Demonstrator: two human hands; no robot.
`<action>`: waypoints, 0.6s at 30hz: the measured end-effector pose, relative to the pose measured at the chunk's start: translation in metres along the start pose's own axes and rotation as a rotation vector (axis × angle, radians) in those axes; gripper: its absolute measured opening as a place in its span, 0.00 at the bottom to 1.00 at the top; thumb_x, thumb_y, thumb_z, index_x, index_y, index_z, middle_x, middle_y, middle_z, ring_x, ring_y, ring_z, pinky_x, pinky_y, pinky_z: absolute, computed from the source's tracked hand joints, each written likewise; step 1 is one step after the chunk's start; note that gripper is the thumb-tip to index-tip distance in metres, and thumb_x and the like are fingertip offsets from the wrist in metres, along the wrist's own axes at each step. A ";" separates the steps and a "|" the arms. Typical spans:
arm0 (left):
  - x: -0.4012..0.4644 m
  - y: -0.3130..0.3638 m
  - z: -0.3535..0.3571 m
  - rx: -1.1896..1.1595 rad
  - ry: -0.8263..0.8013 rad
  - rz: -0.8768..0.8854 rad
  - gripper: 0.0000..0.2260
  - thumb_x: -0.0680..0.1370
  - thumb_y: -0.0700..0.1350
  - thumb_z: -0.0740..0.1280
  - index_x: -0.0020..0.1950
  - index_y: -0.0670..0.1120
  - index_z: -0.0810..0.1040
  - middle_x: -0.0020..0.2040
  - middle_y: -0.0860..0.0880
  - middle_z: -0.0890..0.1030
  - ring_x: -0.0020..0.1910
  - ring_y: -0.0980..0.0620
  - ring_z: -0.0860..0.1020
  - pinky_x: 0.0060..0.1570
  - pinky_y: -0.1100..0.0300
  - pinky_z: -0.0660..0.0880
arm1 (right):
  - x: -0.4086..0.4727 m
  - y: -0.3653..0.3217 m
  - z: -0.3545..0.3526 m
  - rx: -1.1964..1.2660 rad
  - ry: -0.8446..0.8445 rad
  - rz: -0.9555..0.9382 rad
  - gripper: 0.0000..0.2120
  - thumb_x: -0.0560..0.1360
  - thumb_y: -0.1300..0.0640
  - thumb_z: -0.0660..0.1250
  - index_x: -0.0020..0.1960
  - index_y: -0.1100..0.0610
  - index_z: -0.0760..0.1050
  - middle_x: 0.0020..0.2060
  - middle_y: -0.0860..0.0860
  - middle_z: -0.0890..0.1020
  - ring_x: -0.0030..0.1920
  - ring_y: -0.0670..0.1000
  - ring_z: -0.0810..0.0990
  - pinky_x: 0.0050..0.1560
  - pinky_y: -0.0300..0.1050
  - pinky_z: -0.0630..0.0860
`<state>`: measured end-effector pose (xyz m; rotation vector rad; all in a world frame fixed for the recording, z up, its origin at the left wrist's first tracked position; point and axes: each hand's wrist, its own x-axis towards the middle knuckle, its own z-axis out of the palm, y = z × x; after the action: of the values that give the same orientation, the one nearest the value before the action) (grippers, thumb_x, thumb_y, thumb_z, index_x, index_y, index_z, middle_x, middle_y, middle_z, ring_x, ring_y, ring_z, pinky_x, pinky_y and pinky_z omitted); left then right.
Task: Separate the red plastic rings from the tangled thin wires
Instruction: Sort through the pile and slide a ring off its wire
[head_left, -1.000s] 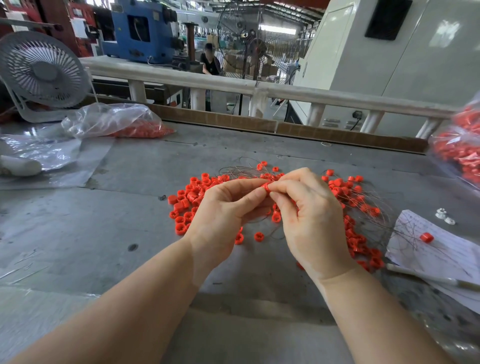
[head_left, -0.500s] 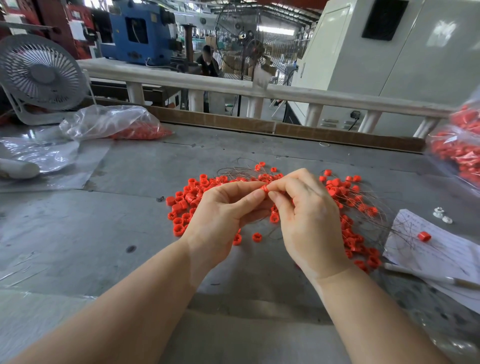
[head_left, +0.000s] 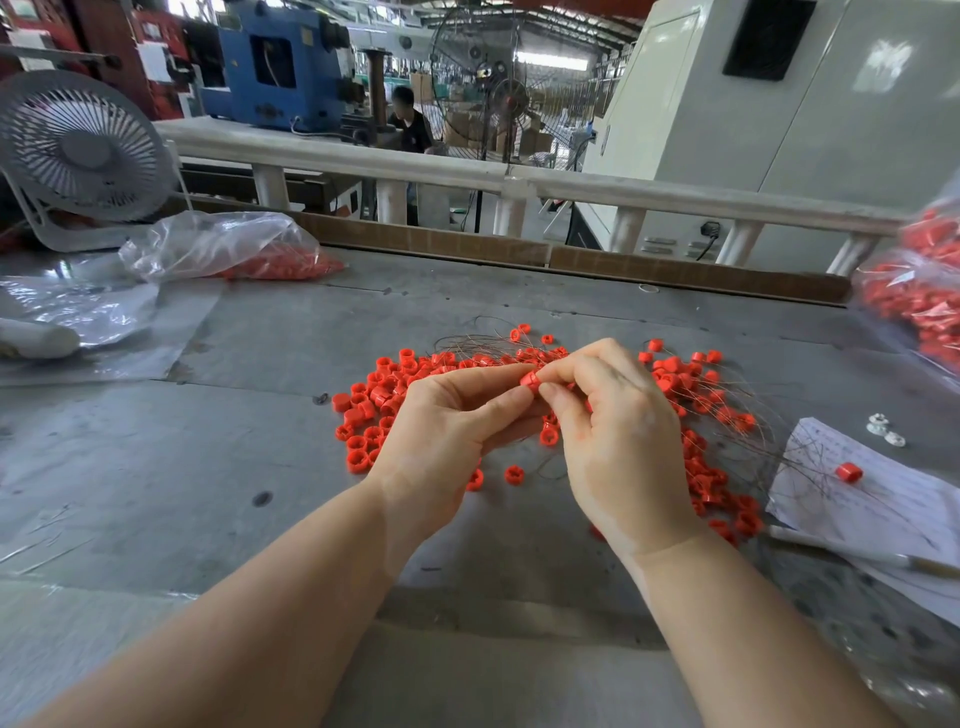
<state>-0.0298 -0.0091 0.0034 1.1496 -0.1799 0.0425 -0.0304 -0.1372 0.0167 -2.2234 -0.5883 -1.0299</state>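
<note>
Both hands meet over the middle of the grey table (head_left: 197, 467). Between the fingertips of my left hand (head_left: 447, 426) and my right hand (head_left: 618, 431) sits one red plastic ring (head_left: 530, 380), pinched from both sides. A heap of loose red rings (head_left: 371, 402) lies to the left of my hands. More red rings (head_left: 711, 483) lie to the right, caught among thin brown wires (head_left: 748, 410) that fan out toward the paper. A few wires (head_left: 478, 340) also arc behind my hands.
A handwritten paper sheet (head_left: 883, 499) with a single red ring (head_left: 849, 472) lies at right, a pen (head_left: 857, 553) below it. Plastic bags of red rings sit at the far left (head_left: 234, 249) and right edge (head_left: 919, 306). A white fan (head_left: 78, 156) stands back left.
My hands have stayed together over the pile. The pinched ring now shows more plainly between the fingertips; the view has shifted slightly.
</note>
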 end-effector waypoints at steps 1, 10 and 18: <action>0.000 0.000 0.000 0.014 0.006 0.011 0.12 0.67 0.40 0.69 0.49 0.41 0.82 0.43 0.43 0.85 0.43 0.48 0.83 0.46 0.60 0.80 | 0.000 0.000 0.000 0.015 -0.003 0.004 0.04 0.73 0.64 0.66 0.41 0.62 0.80 0.38 0.54 0.78 0.40 0.55 0.78 0.43 0.46 0.73; -0.005 0.003 0.004 0.203 0.049 0.126 0.09 0.73 0.32 0.67 0.47 0.44 0.82 0.41 0.46 0.85 0.41 0.50 0.84 0.43 0.64 0.79 | 0.000 -0.001 0.000 0.064 -0.004 0.035 0.05 0.72 0.63 0.65 0.40 0.63 0.79 0.37 0.54 0.78 0.40 0.56 0.78 0.41 0.48 0.74; -0.006 0.004 0.007 0.234 0.082 0.168 0.08 0.73 0.33 0.68 0.46 0.44 0.82 0.40 0.47 0.85 0.41 0.51 0.84 0.41 0.65 0.78 | 0.001 -0.004 0.000 0.056 0.013 -0.001 0.05 0.72 0.65 0.65 0.40 0.64 0.79 0.37 0.55 0.78 0.39 0.57 0.78 0.41 0.50 0.75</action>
<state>-0.0371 -0.0136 0.0088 1.3610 -0.2022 0.2651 -0.0322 -0.1349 0.0188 -2.1670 -0.6049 -1.0149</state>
